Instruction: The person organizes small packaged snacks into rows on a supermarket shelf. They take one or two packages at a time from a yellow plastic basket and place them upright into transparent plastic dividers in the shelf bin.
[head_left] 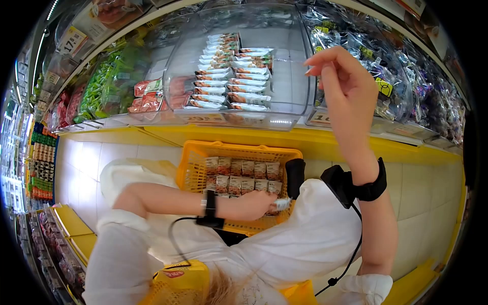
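Observation:
Low over the yellow basket [184,170], my left hand [254,206] is closed on a small silvery-white packet [281,204] near the basket's front right. Several rows of small brown-and-white packets [241,169] stand in the basket behind that hand. My right hand [351,84] is raised in front of the right side of a clear plastic bin [292,86]. Its fingers are loosely bent and slightly apart, with nothing seen in them. Inside the bin, two stacked columns of white-and-brown wrapped bars [249,81] lie to the left of this hand.
Bins of green-wrapped sweets [109,79] and red packets [147,96] are on the left, dark-wrapped sweets [386,66] on the right. A yellow shelf base [325,137] runs below. Black straps with cables circle both wrists, including a right wrist device [338,185].

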Demonstrator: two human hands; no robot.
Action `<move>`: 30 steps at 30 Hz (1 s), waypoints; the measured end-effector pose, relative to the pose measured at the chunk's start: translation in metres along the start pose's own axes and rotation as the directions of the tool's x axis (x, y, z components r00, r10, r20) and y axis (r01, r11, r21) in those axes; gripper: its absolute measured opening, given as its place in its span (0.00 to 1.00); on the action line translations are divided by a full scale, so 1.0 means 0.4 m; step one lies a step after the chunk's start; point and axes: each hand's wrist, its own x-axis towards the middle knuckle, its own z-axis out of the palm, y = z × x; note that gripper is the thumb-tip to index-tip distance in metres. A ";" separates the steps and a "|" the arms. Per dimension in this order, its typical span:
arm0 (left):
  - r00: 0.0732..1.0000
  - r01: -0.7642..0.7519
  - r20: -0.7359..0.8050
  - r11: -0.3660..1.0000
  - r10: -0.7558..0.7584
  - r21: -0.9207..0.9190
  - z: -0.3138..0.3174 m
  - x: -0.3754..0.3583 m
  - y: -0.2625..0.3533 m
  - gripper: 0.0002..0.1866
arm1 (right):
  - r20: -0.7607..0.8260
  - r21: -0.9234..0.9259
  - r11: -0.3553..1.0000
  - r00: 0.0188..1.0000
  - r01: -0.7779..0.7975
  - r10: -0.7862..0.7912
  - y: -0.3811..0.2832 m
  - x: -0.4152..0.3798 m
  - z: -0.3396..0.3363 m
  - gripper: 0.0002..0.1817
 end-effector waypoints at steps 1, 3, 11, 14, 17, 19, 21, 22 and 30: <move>0.998 -0.052 0.035 0.997 0.049 0.066 -0.072 -0.063 0.055 0.14 | -0.001 0.006 1.000 1.000 0.003 -0.003 0.000 0.002 -0.003 0.09; 0.997 -0.060 -0.034 0.993 0.064 0.099 -0.249 -0.186 0.184 0.16 | -0.018 0.020 1.000 1.000 -0.008 0.008 0.001 0.005 -0.010 0.09; 0.640 0.054 -0.707 0.900 0.301 0.432 -0.745 -0.134 0.086 0.12 | -0.021 0.082 0.992 0.995 -0.093 0.095 0.009 0.004 -0.017 0.09; 0.620 0.176 -0.729 0.854 0.291 0.490 -0.846 -0.024 0.017 0.11 | -0.036 0.086 0.995 0.998 -0.052 0.055 0.002 0.003 -0.022 0.09; 0.640 0.234 -0.723 0.830 0.262 0.507 -0.911 0.086 -0.033 0.11 | -0.059 0.094 0.995 0.998 -0.016 0.021 -0.006 0.004 -0.029 0.08; 0.665 0.223 -0.705 0.834 0.248 0.504 -0.928 0.146 -0.067 0.12 | -0.070 0.092 0.996 0.997 -0.009 0.015 -0.007 0.004 -0.032 0.08; 0.669 0.324 -0.691 0.729 0.274 0.603 -0.944 0.182 -0.087 0.13 | -0.076 0.084 0.996 0.996 -0.037 0.043 -0.004 0.002 -0.036 0.07; 0.701 0.352 -0.675 0.712 0.229 0.608 -0.949 0.190 -0.094 0.14 | -0.080 0.082 0.996 0.996 -0.035 0.042 -0.002 0.002 -0.039 0.07; 0.622 0.456 -0.721 0.608 0.305 0.650 -0.919 0.186 -0.084 0.08 | -0.130 0.003 1.000 0.991 0.030 -0.030 -0.011 0.001 -0.049 0.06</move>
